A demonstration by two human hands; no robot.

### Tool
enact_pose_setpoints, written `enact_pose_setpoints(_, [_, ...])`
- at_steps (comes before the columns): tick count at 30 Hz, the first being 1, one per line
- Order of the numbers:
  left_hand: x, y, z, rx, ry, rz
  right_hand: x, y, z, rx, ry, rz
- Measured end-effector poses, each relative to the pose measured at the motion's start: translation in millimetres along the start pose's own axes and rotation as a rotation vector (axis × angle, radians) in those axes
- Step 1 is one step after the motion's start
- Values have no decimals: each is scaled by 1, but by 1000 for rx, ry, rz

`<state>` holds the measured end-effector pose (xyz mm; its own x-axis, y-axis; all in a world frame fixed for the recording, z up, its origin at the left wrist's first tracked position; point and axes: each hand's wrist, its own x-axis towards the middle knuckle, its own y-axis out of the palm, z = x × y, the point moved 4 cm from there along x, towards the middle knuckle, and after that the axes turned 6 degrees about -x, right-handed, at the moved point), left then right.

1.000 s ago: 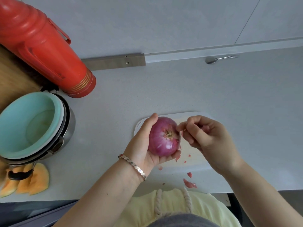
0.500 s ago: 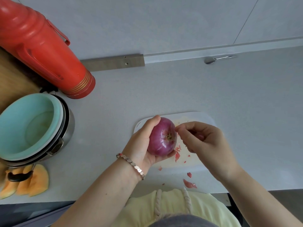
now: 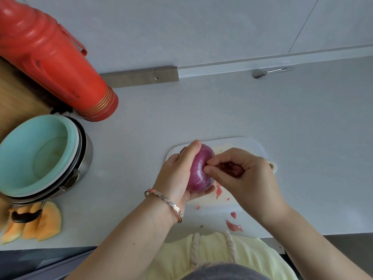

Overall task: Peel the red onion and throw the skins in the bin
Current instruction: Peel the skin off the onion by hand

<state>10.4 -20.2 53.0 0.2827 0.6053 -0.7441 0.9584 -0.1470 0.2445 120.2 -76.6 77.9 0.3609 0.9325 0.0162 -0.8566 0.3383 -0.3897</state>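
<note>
Onion cupped in left grip; right grip pinches its side.

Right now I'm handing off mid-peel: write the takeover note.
Left hand: holds the onion over the board.
Right hand: fingertips pinching at the onion's side.
Done: some skin off; scraps on the board, more at the counter edge.
Left: finish peeling, gather the scraps, bin them. No bin in view.

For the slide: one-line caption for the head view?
Left hand cradles red onion over cutting board; right hand pinches its skin; scraps on counter.
</note>
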Motion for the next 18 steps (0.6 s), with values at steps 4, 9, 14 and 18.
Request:
enact_pose_setpoints(4, [-1,-2,0,39,11,-17,4,3,-6,7,22,96])
enact_pose_setpoints(9, [-1,-3,1,79,31,-43,3,7,-9,-89,-35,97])
enact_pose_setpoints(14, [-2,-3,1,52,5,-42,2,6,-15,41,44,53])
enact_pose_setpoints(18, [-3,-1,0,41,0,-29,1,1,-15,115,84,32])
